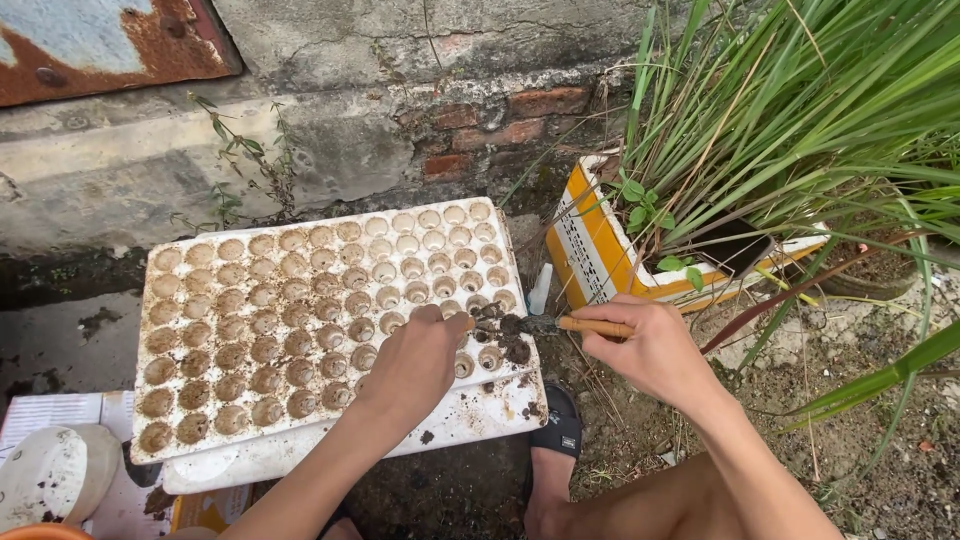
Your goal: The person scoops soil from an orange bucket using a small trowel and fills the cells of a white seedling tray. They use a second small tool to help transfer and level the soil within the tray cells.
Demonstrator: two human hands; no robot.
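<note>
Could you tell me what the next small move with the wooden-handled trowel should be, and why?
Probably tip the small wooden-handled trowel in the right hand so its soil drops into the empty cells by the left hand. Most cells of the white foam seed tray look soil-filled; those at its right end look pale and unfilled.

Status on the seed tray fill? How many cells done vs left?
Most of the white seed tray looks filled with soil: the left and middle cells are brown to the top. In hand: the right hand holds a small wooden-handled trowel tipping soil at the tray's near right corner, while the left hand presses there. Left: the far right cells look pale and empty.
</note>
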